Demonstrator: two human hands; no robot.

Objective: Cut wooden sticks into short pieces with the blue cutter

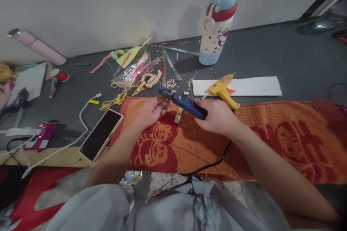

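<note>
My right hand (pixel 214 116) is closed round the handle of a dark blue tool (pixel 187 104) with a black cord. The tool's tip points left, over my left hand (pixel 155 111). The left fingers are pinched together just under that tip; whatever they hold is too small to make out. Below the tool, a row of small wooden pieces (pixel 178 115) lies on the orange and red towel (pixel 200 144). More little wooden bits (pixel 170 85) are scattered on the dark table behind it.
Behind the towel are a yellow glue gun (pixel 222 89), a white board (pixel 260 86), a tall bottle (pixel 217 30), a wooden bead string (pixel 151 80) and plastic packets (pixel 135 68). A phone (pixel 101 135) and white cable (pixel 82 119) lie left.
</note>
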